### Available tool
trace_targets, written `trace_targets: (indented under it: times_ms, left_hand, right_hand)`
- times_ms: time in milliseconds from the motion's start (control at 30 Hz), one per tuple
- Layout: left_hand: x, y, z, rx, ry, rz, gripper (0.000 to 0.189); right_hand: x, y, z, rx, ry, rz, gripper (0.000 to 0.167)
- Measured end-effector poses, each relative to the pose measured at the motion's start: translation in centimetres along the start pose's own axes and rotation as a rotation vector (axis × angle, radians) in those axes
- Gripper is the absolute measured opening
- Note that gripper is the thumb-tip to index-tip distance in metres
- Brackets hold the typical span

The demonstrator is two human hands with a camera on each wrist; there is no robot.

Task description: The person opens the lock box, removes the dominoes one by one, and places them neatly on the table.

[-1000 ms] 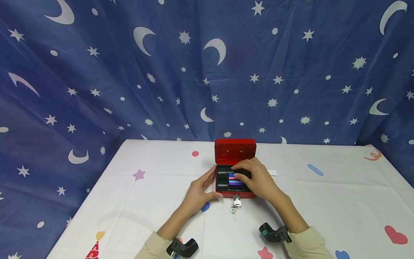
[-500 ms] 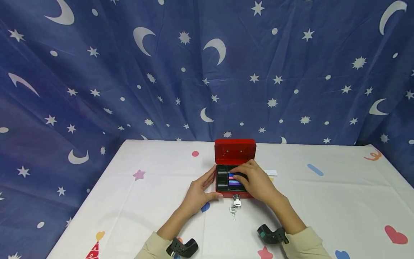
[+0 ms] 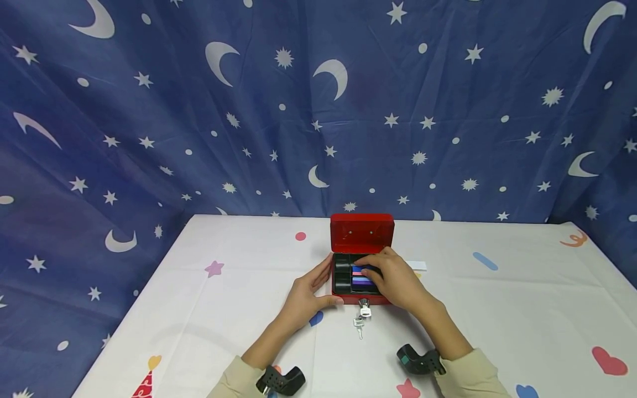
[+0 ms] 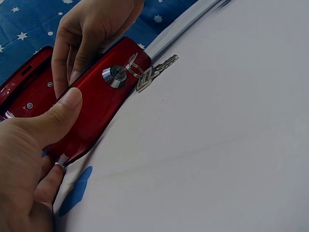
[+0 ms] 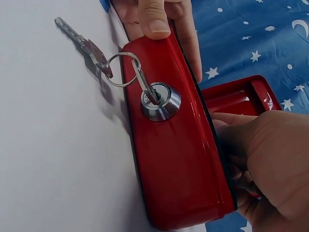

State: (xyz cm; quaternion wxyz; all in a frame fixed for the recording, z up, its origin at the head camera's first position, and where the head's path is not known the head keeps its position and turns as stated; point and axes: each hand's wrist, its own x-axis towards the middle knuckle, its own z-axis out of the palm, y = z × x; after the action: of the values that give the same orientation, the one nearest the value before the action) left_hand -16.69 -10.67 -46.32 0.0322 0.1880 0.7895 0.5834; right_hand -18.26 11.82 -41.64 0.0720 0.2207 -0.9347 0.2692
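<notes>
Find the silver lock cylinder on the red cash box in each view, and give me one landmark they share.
Head: the lock cylinder sits right of centre, in the lower half.
Left wrist: lock cylinder left of centre, in the upper half.
Right wrist: lock cylinder near the centre, slightly above it.
Shared landmark: the second key, outside the lock, visible in all three.

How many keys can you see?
2. One key sticks out of the lock on the front of the red box. The other key is in front of the box, on the same ring. More could be hidden inside.
</notes>
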Motion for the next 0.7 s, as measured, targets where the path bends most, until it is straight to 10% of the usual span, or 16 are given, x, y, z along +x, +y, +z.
trace_targets:
  times_ms: [700]
  left_hand:
    - [0.01, -0.13, 0.13, -0.018, 0.003, 0.015, 0.093]
  right_hand:
    - [0.07, 0.25, 0.6, -0.003, 0.114, -0.063, 0.025]
